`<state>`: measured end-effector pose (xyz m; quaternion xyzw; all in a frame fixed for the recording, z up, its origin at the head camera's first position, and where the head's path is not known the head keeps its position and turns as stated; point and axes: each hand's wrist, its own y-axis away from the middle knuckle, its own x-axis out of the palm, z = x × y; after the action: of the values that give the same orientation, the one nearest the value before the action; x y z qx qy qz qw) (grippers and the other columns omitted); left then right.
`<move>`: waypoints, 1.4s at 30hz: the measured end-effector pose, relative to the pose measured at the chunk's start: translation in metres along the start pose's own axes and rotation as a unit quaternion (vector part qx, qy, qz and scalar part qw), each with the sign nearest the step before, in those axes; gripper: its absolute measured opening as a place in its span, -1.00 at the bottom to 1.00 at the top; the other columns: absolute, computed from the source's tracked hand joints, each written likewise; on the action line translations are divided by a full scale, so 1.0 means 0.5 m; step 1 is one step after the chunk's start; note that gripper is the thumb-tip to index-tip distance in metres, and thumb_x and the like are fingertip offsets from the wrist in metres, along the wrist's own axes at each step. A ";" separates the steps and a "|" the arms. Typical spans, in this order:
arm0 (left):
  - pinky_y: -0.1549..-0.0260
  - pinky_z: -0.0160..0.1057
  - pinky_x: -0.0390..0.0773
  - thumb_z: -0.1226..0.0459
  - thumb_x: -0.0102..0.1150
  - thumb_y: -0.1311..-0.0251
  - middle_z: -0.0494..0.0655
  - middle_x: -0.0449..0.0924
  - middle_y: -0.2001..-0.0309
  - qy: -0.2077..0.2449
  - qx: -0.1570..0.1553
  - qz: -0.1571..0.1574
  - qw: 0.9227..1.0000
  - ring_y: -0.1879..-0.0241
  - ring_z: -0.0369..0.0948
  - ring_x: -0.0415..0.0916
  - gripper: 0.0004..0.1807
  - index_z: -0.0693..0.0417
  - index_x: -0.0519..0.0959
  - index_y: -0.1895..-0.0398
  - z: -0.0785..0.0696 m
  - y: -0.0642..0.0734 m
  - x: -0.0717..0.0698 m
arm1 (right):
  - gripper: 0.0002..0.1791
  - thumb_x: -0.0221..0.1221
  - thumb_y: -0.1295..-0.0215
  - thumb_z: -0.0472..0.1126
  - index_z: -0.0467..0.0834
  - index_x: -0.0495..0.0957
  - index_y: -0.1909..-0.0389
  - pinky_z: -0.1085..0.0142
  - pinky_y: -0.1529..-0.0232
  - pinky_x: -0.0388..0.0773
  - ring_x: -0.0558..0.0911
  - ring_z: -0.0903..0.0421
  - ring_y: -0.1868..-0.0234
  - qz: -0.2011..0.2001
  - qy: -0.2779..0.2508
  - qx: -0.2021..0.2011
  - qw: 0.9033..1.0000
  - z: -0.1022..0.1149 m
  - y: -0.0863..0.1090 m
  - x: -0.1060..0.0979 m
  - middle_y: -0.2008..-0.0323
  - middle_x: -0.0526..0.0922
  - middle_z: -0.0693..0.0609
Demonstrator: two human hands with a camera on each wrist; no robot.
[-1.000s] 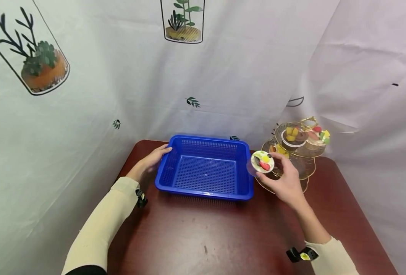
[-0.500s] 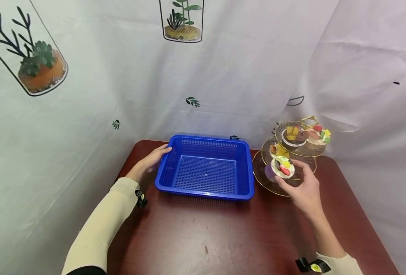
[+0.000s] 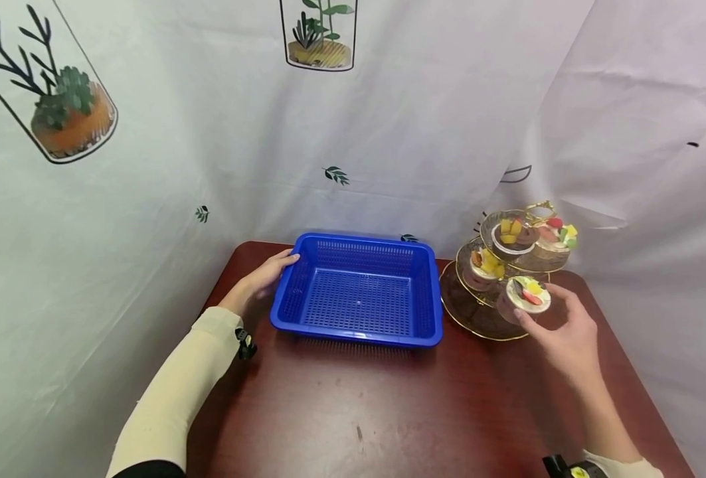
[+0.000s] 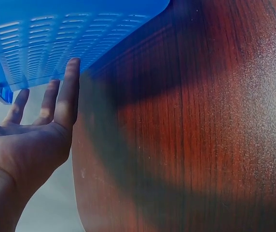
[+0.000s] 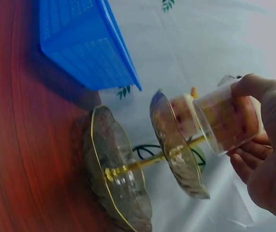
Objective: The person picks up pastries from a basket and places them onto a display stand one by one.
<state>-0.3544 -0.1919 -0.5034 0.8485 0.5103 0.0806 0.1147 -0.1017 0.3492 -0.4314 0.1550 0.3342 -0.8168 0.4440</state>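
My right hand [image 3: 568, 335] pinches a clear dessert cup [image 3: 527, 299] topped with cream and fruit pieces. It holds the cup up at the front right of a three-tier stand [image 3: 484, 328] with gold-rimmed glass plates. In the right wrist view, thumb and fingers sit round the cup [image 5: 229, 121], close to the middle plate [image 5: 174, 150]. At the left end of a blue plastic basket [image 3: 358, 340], my left hand [image 3: 263, 275] grips the rim. The left wrist view has its fingers [image 4: 68, 94] against the basket's slotted outer wall [image 4: 56, 43].
The top plate bears a chocolate cup with yellow fruit [image 3: 511, 238] and another fruit-topped dessert [image 3: 554, 242]. Another cup with yellow fruit [image 3: 483, 269] stands on the middle plate. Basket and stand share a dark red wooden table [image 3: 353, 411], backed by a white patterned curtain [image 3: 257, 133].
My right hand has carried the dessert cup rightward from beside the basket's right rim to the stand's front right. My left hand and the basket have kept their places.
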 end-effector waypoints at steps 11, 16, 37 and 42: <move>0.01 -0.05 0.71 0.00 -0.14 -0.71 0.36 0.33 -0.48 -0.008 0.001 0.000 1.000 -0.26 0.13 0.53 -0.30 0.04 -0.02 -0.72 0.003 0.001 -0.004 | -0.25 0.58 -0.15 -0.17 -0.22 0.54 -0.37 0.48 -0.18 0.22 0.49 -0.08 -0.26 -0.007 0.024 0.017 1.000 -0.024 -0.029 -0.014 -0.24 0.63 -0.21; 0.01 -0.04 0.71 0.00 -0.14 -0.71 0.34 0.35 -0.47 -0.004 -0.003 -0.003 1.000 -0.26 0.13 0.53 -0.31 0.03 0.00 -0.71 0.003 0.002 -0.003 | -0.26 0.57 -0.17 -0.12 -0.23 0.55 -0.35 0.49 -0.05 0.25 0.52 -0.03 -0.16 -0.001 0.036 0.023 0.999 -0.028 -0.038 -0.011 -0.21 0.64 -0.20; 0.00 0.02 0.72 -0.01 -0.11 -0.70 0.31 0.39 -0.44 0.006 -0.010 -0.008 1.000 -0.18 0.10 0.60 -0.33 0.00 0.04 -0.70 -0.004 0.003 0.002 | -0.31 0.47 -0.26 -0.05 -0.38 0.52 -0.26 -0.11 -0.07 0.44 0.61 -0.27 -0.06 -0.003 0.082 0.053 0.995 -0.025 -0.093 0.025 -0.04 0.66 -0.38; -0.01 0.03 0.71 -0.02 -0.12 -0.70 0.33 0.37 -0.45 -0.002 -0.011 -0.005 1.000 -0.22 0.13 0.58 -0.31 0.00 0.02 -0.71 -0.007 0.007 0.006 | -0.28 0.49 -0.23 -0.09 -0.37 0.50 -0.31 -0.15 -0.15 0.49 0.63 -0.31 -0.14 -0.010 0.067 0.059 0.996 -0.025 -0.104 0.033 -0.09 0.65 -0.40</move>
<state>-0.3510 -0.1905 -0.4989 0.8447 0.5134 0.0840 0.1255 -0.1547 0.3673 -0.4284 0.2315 0.3161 -0.8273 0.4026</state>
